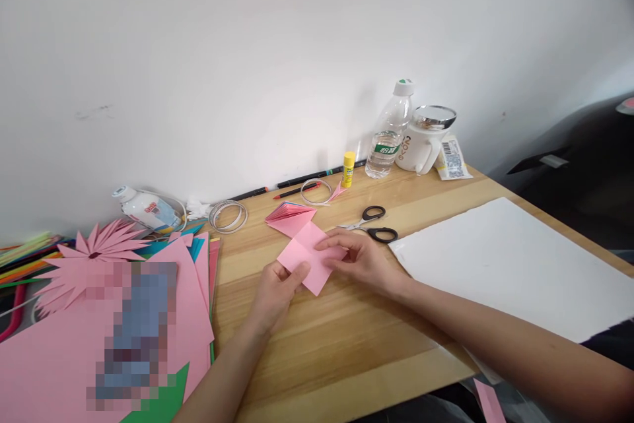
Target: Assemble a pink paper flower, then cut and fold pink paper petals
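A square of pink paper (pixel 313 257) with crossing creases is held up over the wooden table, between both hands. My left hand (pixel 281 286) pinches its lower left edge, the thumb lying on top. On the right side, my right hand (pixel 357 258) has its fingers and thumb closed on the paper near the right corner. Just behind the square lies a stack of folded pink paper pieces (pixel 291 217). Black-handled scissors (pixel 372 225) rest beyond my right hand, their blades pointing left.
Along the wall stand a yellow glue stick (pixel 348 169), a water bottle (pixel 390 132) and a white mug (pixel 421 146). Tape rolls (pixel 228 216) and pens lie there too. Coloured paper (pixel 193 317) and a spiky pink paper form (pixel 99 248) cover the left; a white sheet (pixel 515 264) lies right.
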`<state>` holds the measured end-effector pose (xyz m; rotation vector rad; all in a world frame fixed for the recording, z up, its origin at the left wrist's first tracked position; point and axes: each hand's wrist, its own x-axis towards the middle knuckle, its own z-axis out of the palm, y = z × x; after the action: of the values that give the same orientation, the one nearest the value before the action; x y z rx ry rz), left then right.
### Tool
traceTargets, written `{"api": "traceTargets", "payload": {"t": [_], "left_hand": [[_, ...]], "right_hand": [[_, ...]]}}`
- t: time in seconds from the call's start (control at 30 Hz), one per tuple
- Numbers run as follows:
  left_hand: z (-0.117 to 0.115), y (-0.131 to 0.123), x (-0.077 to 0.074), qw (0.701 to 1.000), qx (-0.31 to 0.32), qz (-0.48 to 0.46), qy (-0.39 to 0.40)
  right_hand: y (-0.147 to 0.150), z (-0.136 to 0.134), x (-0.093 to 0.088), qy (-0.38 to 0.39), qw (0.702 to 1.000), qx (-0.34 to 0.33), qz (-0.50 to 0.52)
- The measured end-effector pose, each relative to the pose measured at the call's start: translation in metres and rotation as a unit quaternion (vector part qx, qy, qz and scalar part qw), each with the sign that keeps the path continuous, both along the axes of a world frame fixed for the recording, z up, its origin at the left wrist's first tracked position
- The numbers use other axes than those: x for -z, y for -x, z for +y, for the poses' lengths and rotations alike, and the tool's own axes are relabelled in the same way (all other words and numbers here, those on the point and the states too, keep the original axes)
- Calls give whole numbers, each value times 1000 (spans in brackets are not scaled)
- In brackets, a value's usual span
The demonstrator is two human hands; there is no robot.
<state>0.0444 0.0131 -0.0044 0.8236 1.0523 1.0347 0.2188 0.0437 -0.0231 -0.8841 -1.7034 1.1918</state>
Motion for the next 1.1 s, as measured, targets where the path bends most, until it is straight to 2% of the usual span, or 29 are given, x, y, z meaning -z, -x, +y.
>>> {"api": "traceTargets", "payload": {"t": [0.13, 0.23, 0.43, 0.5, 0.67, 0.83, 0.93, 1.1], "left_hand": [[0, -1, -2, 999, -7, -43, 16], [1, 0, -3, 997, -7, -75, 29], [0, 1, -3, 993, 6, -111, 44], [0, 2, -4, 992, 25, -119, 40], [0, 6, -11, 984, 117, -133, 4], [0, 7, -11, 980, 152, -126, -37], [0, 6, -7, 984, 141, -95, -53], [0, 4, 2, 992, 85, -41, -79]], "right_hand": [[-1, -1, -4, -35, 997, -43, -57], [-1, -2, -8, -31, 993, -70, -93], [1, -4, -3, -70, 989, -57, -113], [1, -4, -2, -75, 989, -52, -112], [-1, -1, -5, -70, 992, -33, -96], [-1, 1, -9, -63, 994, -12, -83], [-1, 0, -11, -64, 995, -17, -71], [0, -1, -9, -67, 995, -21, -70]]}}
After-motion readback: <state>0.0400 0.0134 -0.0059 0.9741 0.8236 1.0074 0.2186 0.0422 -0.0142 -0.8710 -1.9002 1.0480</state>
